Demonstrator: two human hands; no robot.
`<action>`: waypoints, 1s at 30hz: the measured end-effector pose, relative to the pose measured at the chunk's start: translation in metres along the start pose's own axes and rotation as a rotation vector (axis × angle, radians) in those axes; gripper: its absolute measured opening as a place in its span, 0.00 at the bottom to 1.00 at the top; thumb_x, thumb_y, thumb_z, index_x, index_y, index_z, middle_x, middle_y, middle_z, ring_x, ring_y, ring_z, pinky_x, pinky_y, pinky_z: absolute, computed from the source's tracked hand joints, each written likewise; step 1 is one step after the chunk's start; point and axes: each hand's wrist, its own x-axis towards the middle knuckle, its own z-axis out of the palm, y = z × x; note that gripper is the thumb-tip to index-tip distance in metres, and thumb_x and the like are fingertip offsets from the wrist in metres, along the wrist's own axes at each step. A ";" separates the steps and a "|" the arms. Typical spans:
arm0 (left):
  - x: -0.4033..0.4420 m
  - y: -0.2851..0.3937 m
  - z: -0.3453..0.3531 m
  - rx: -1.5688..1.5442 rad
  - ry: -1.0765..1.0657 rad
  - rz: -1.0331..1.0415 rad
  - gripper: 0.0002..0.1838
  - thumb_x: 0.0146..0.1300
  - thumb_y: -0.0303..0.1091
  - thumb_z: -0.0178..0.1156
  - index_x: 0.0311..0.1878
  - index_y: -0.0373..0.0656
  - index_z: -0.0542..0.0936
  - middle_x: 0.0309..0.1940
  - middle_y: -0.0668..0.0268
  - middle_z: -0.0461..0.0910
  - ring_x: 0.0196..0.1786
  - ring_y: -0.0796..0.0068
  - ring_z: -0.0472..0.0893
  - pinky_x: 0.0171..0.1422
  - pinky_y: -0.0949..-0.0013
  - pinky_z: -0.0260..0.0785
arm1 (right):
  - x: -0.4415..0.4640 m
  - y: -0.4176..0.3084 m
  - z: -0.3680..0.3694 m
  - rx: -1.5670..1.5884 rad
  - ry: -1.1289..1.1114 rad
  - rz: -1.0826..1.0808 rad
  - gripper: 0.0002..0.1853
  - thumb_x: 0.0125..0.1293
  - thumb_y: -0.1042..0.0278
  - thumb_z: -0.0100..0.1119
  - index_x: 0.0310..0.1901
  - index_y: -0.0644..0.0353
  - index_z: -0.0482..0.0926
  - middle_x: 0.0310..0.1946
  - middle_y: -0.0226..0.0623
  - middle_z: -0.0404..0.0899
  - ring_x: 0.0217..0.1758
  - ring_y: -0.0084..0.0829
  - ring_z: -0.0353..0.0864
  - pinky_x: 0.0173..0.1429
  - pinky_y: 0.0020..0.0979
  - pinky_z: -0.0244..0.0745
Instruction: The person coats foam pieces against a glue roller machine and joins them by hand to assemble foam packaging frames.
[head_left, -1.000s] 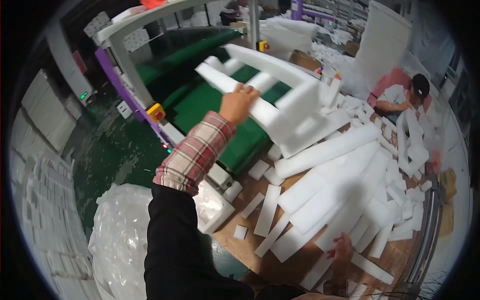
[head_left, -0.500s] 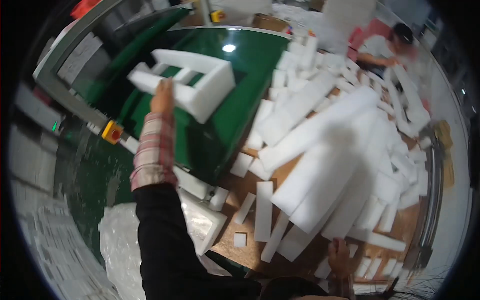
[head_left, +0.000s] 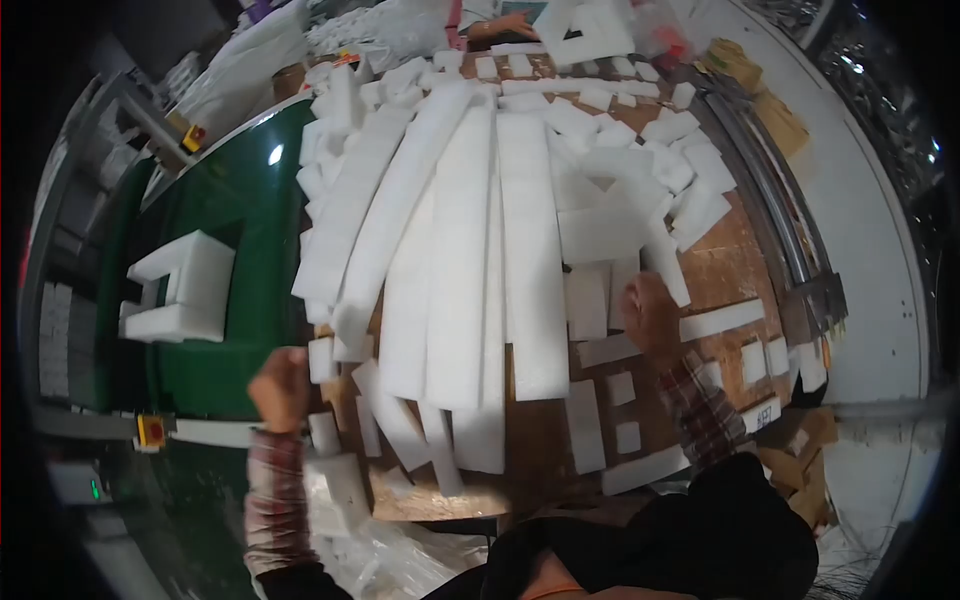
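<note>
My left hand (head_left: 280, 388) is curled closed above the near edge of the green conveyor belt (head_left: 260, 330), beside a small white foam block (head_left: 322, 360). Nothing shows in its fingers. On the belt, farther left, rests a white foam frame (head_left: 205, 290), apart from the hand. My right hand (head_left: 652, 315) is closed over the right part of the wooden table, among foam pieces. Its fingertips are close to a foam strip (head_left: 625, 290), and whether they grip anything is hidden. Long white foam planks (head_left: 462, 270) lie fanned out between my hands.
Smaller foam pieces (head_left: 690, 170) are heaped toward the back and right of the wooden table (head_left: 735, 262). Across it, another person's hand (head_left: 505, 27) is near a foam frame (head_left: 585, 35). A yellow box with a red button (head_left: 150, 432) sits at the belt's near edge.
My left hand has let go of the foam frame and drawn back, leaving it on the belt. My right hand has moved forward over the foam pieces. The view has turned right.
</note>
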 end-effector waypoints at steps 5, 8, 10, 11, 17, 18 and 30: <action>-0.046 0.191 0.052 -0.228 -0.125 0.106 0.41 0.48 0.51 0.68 0.64 0.44 0.65 0.58 0.50 0.66 0.56 0.49 0.70 0.55 0.52 0.65 | 0.066 0.013 -0.001 0.057 0.151 -0.235 0.13 0.54 0.72 0.57 0.42 0.61 0.72 0.38 0.38 0.73 0.39 0.38 0.72 0.43 0.34 0.69; -0.059 0.258 0.097 0.121 -0.204 0.014 0.52 0.46 0.63 0.64 0.71 0.50 0.54 0.67 0.43 0.51 0.66 0.37 0.56 0.60 0.39 0.55 | 0.094 0.026 0.003 -0.166 0.276 -0.365 0.18 0.54 0.71 0.59 0.47 0.63 0.72 0.46 0.41 0.74 0.45 0.42 0.73 0.50 0.37 0.70; -0.054 0.291 0.117 0.304 -0.235 -0.044 0.54 0.45 0.64 0.64 0.71 0.51 0.54 0.67 0.42 0.51 0.66 0.36 0.56 0.61 0.39 0.55 | 0.091 0.031 0.008 -0.155 0.214 -0.341 0.19 0.54 0.71 0.59 0.48 0.64 0.72 0.47 0.43 0.75 0.47 0.44 0.74 0.52 0.38 0.70; -0.052 0.305 0.127 0.260 -0.171 -0.033 0.56 0.42 0.64 0.65 0.72 0.52 0.53 0.67 0.42 0.52 0.66 0.37 0.57 0.59 0.40 0.56 | 0.083 0.029 0.006 0.000 0.023 -0.338 0.19 0.54 0.71 0.59 0.48 0.64 0.72 0.46 0.44 0.75 0.46 0.44 0.74 0.52 0.38 0.70; -0.050 0.336 0.183 0.370 -0.291 -0.260 0.57 0.37 0.45 0.71 0.73 0.55 0.50 0.65 0.40 0.55 0.60 0.41 0.64 0.52 0.48 0.64 | -0.003 0.060 0.016 0.463 -0.198 -0.359 0.13 0.53 0.71 0.56 0.41 0.65 0.73 0.35 0.46 0.76 0.38 0.47 0.74 0.43 0.40 0.70; -0.053 0.320 0.194 0.347 -0.208 -0.245 0.57 0.37 0.42 0.70 0.73 0.54 0.49 0.65 0.39 0.55 0.57 0.41 0.67 0.49 0.52 0.67 | -0.012 0.070 0.010 0.430 -0.232 -0.312 0.15 0.53 0.72 0.57 0.43 0.65 0.73 0.38 0.46 0.76 0.40 0.46 0.74 0.46 0.38 0.70; -0.116 0.282 0.039 -1.294 -0.240 -0.690 0.34 0.38 0.21 0.52 0.58 0.34 0.72 0.41 0.57 0.79 0.35 0.71 0.75 0.41 0.74 0.67 | 0.003 0.186 0.016 -0.016 0.105 -0.121 0.28 0.53 0.70 0.56 0.57 0.65 0.65 0.45 0.50 0.73 0.45 0.51 0.73 0.49 0.40 0.69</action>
